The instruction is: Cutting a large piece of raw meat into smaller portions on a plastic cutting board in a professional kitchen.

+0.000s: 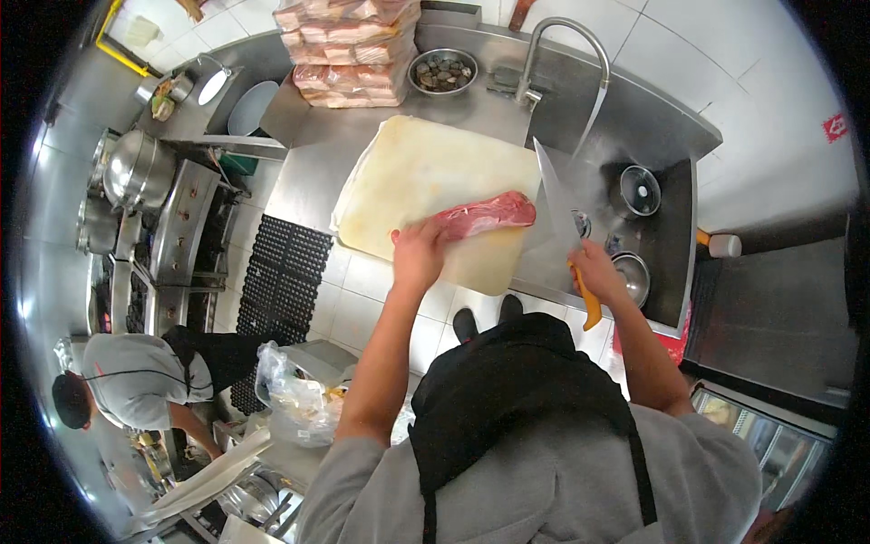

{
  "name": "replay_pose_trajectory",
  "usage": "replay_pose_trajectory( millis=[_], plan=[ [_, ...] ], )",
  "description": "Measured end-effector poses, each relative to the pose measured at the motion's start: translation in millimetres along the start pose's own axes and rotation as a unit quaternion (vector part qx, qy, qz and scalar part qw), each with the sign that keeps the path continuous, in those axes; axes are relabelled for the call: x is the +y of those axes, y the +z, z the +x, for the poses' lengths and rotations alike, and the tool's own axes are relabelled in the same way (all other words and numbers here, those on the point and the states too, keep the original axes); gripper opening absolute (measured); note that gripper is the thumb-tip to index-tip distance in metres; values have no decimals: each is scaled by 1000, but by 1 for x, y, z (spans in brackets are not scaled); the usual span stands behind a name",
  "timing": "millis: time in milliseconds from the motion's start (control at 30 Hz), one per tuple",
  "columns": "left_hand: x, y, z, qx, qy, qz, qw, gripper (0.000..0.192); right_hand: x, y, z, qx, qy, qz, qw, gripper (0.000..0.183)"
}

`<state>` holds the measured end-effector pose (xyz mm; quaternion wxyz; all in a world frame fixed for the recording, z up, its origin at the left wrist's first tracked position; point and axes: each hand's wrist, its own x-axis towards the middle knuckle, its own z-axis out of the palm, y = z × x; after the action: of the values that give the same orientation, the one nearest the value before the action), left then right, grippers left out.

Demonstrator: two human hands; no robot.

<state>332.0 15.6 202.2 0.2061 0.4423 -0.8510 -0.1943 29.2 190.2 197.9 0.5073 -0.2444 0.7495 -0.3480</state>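
Observation:
A long piece of raw red meat (488, 214) lies across a pale cutting board (435, 163) with worn, yellowish patches. My left hand (420, 253) presses on the meat's left end and covers it. In my right hand (597, 272) is the yellow handle of a large knife (559, 194). Its wide blade points away from me, raised off the board's right side and above the edge of the sink. Blade and meat are apart.
A steel sink (680, 224) with a curved faucet (571, 27) and metal bowls (639, 190) is at right. Behind the board stand stacked bagged meat slabs (353, 54) and a bowl of shellfish-like pieces (443, 71). Another person (136, 381) bends at lower left.

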Motion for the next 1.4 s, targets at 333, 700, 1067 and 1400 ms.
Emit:
replay_pose_trajectory(
  millis=[333, 700, 1067, 1400],
  plan=[
    [-52, 51, 117, -331, -109, -117, 930, 27, 38, -31, -1, -6, -39, 39, 998, 22],
    [-69, 45, 108, -270, -268, -380, 843, 40, 20, -26, 19, -63, -39, 6, 997, 17],
    [-67, 44, 36, -102, -210, -48, 971, 31, -2, 38, 50, -164, -99, -154, 969, 21],
    [-102, 8, 52, -242, -281, -397, 840, 29, 20, 42, 62, -158, -47, -160, 973, 21]
  ],
)
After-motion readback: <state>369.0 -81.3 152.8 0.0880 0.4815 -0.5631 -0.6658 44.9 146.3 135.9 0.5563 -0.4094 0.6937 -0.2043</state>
